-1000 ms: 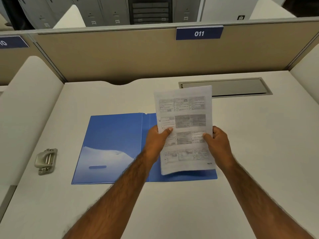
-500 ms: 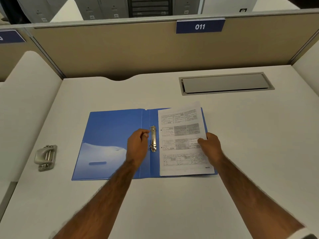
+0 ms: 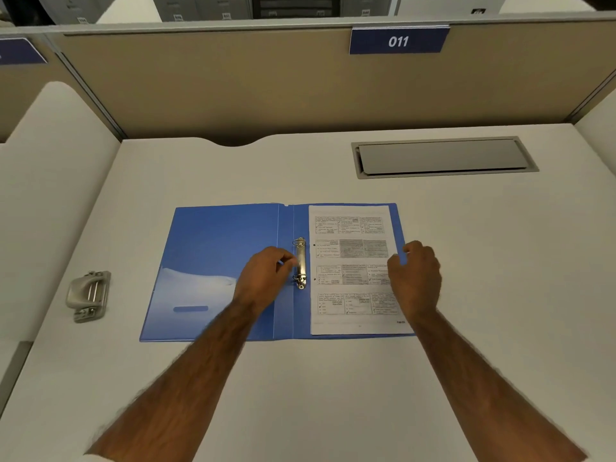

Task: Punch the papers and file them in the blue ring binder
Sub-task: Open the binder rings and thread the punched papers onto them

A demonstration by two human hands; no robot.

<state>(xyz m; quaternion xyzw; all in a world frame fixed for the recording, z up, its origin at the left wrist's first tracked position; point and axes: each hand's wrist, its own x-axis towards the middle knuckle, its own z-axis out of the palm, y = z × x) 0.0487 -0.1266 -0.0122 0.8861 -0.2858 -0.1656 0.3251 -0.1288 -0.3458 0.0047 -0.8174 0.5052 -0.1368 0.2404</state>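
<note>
A broad white desk (image 3: 333, 378) carries everything, closed off at the back by a tan fabric partition (image 3: 266, 88) bearing a dark blue plate numbered 011 (image 3: 398, 41). At the desk's middle lies the thin blue plastic ring binder (image 3: 216, 261), spread open and flat; all else is placed from it. On its right-hand cover rests a white printed sheet of paper with tables of text (image 3: 353, 271), two punched holes along its left edge lying just beside, not over, the silver metal two-ring mechanism (image 3: 301, 263) on the spine. The left cover is bare. Behind the binder and to its right, a grey metal cable hatch (image 3: 443, 157) is set flush in the desk. Well to the binder's left sits a small grey metal hole punch (image 3: 89, 295), apart from both hands. The left hand (image 3: 265, 278) has its fingers curled against the ring mechanism; whether it grips it I cannot tell. The right hand (image 3: 415, 278) rests loosely curled on the sheet's right edge, covering part of it.
</note>
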